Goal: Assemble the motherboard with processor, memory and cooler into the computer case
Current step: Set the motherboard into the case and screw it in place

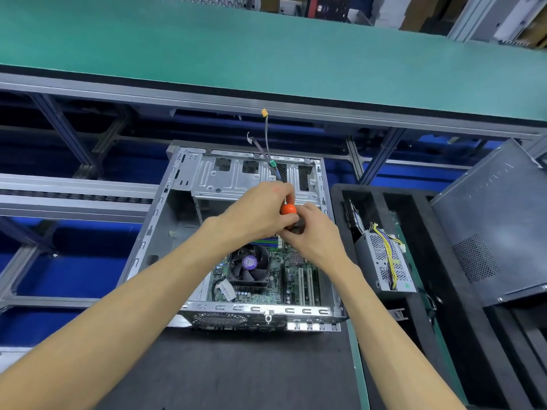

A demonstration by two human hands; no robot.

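An open grey computer case (154,229) lies on the dark mat. Inside it sits the green motherboard (291,279) with a black cooler fan (250,266) and memory sticks (266,241) partly hidden under my hands. Both hands meet above the board's far edge. My left hand (257,214) curls round a screwdriver with an orange end (288,209). My right hand (310,235) pinches the same tool lower down; its shaft and tip are hidden.
Loose cables with yellow (264,113) and green (273,164) plugs rise from the case's drive cage. A black foam tray (444,291) at right holds a power supply (384,261) with yellow wires. The case side panel (497,226) leans at far right. A green shelf (266,48) runs overhead.
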